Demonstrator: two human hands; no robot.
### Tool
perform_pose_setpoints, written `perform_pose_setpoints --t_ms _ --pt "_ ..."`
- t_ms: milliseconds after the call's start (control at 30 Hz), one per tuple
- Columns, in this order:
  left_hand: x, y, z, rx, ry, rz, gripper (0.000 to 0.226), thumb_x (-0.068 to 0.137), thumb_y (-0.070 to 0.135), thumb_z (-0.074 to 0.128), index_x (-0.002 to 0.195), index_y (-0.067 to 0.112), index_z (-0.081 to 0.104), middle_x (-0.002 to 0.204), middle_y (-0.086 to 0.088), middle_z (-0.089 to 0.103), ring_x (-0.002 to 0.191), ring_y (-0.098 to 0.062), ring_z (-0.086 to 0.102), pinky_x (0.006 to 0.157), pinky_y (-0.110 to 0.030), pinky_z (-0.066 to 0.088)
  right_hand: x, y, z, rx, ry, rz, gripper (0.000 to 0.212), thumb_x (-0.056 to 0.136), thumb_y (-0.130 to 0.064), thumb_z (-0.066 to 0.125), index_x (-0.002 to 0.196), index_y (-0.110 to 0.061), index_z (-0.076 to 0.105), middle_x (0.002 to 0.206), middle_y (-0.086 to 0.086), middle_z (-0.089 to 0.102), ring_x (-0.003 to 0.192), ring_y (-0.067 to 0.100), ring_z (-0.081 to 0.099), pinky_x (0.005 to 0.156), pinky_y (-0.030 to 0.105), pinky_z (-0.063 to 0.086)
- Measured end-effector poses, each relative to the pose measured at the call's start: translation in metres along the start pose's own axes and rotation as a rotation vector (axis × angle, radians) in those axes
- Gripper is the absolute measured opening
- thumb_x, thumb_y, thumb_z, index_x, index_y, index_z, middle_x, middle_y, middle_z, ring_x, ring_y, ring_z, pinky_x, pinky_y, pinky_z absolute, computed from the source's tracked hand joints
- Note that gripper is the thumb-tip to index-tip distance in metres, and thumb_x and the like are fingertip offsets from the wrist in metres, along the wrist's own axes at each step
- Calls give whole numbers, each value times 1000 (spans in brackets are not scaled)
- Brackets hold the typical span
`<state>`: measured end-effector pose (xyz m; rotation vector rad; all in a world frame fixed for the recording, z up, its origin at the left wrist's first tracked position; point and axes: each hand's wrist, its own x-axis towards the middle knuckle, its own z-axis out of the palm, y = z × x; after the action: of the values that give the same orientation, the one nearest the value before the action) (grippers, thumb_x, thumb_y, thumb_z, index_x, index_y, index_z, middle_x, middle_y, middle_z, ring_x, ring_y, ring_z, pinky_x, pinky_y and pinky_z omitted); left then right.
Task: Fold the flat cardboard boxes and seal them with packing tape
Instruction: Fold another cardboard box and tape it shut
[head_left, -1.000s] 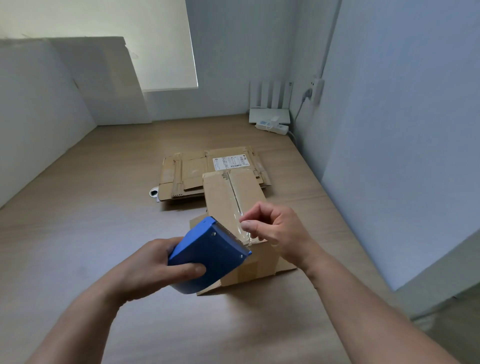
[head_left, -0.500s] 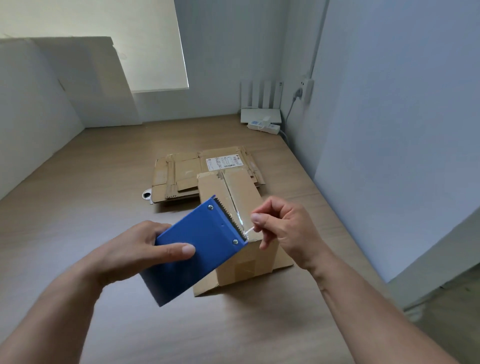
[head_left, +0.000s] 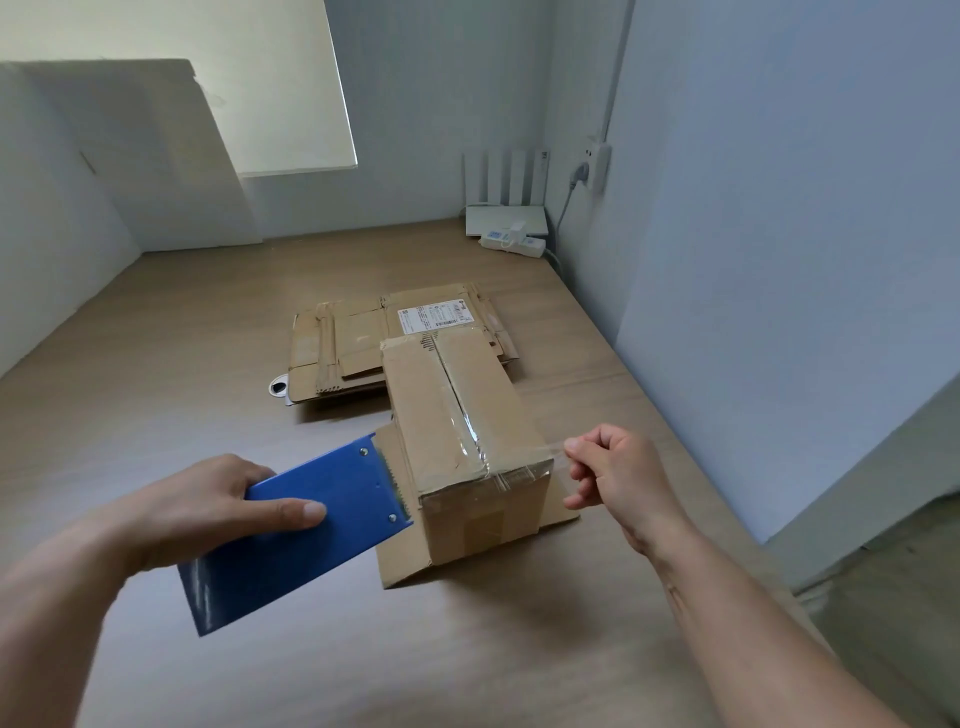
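While the cross strip is not yet pressed down, the items stand as follows.

Left hand (head_left: 208, 512): fingers wrapped round the blue tape dispenser (head_left: 301, 535), thumb laid along its flat face, toothed edge just beside the box's near left corner.

Right hand (head_left: 618, 478): thumb and forefinger pinching the free end of the clear tape (head_left: 556, 449), other fingers curled in, just off the box's near right corner.

Box (head_left: 447, 415): upright on the surface (head_left: 156, 364), top flaps closed, a lengthwise run of tape over the seam. Lower flaps lie splayed at the near and right sides.

Flat boxes (head_left: 353, 343): stacked behind it, unfolded.

Step in hand, by my reading: a crosswise strip over the near end of the top.

To do it well:
- Hold both hands level so the tape is taut and square to the seam.
- Lower it without twist.
- Rub from the middle outward.
- Wrap both ends down the side walls.
- Tear against the teeth.

Slack would invite wrinkles.
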<state>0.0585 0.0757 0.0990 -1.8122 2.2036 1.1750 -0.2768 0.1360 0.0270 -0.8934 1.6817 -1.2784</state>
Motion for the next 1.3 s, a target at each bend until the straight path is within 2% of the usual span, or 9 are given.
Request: perform_pose_setpoints --t_ms 167,333,467,567,633,800,967,1167,1300 --pt "10 2 5 22 -25 -11 94 27 91 55 81 16 71 75 2 72 72 -17 67 65 -28 40 6 5 3 -6 36 36 20 92 -5 55 71 -5 56 60 7 52 45 13 46 45 29 52" --pt "24 -1 11 2 -56 -71 108 10 97 52 82 19 72 75 3 72 75 -18 68 70 -30 42 14 10 8 -43 12 66 20 91 -4 55 71 -5 56 60 6 52 44 12 45 47 32 54" --pt "38 -3 26 -15 -113 -128 103 17 92 58 90 20 71 81 3 73 80 -18 69 75 -31 46 14 24 14 -51 -35 143 20 91 -7 57 71 -6 55 62 8 52 44 13 43 50 34 53" --pt "47 0 34 -32 -107 -143 90 30 84 55 92 20 70 86 1 72 82 -19 68 74 -30 44 17 31 10 -209 -24 167 17 89 -29 61 91 -13 55 79 3 59 62 17 56 59 37 54" --pt "50 2 33 -34 -108 -143 90 30 83 55 93 20 69 87 1 72 83 -19 67 75 -31 44 18 33 3 -417 88 140 34 85 -43 62 106 -20 49 94 0 60 81 22 62 68 37 54" --pt "52 2 32 -37 -98 -145 77 44 76 59 95 20 67 90 0 71 84 -19 66 72 -28 43 3 32 23 -588 130 -93 37 95 -46 47 73 -17 50 75 0 57 73 20 52 58 33 36" --pt "50 3 36 -45 -99 -139 74 46 76 57 93 19 66 88 0 70 83 -18 66 71 -28 42 3 46 32 -412 174 -132 33 92 -40 55 69 -18 48 77 1 54 74 17 49 59 21 35" --pt "41 -7 31 -71 -113 -97 97 25 89 56 91 20 68 83 2 72 81 -18 68 74 -30 46 -2 49 38 -244 229 -104 30 93 -32 58 68 -14 57 62 -4 50 67 16 46 62 31 35" --pt "23 -27 11 -132 -105 -80 103 18 92 62 85 14 72 79 -1 73 75 -21 70 72 -31 45 3 49 39 -215 217 -97 35 91 -31 61 63 -9 56 58 -1 49 64 18 47 69 42 47"
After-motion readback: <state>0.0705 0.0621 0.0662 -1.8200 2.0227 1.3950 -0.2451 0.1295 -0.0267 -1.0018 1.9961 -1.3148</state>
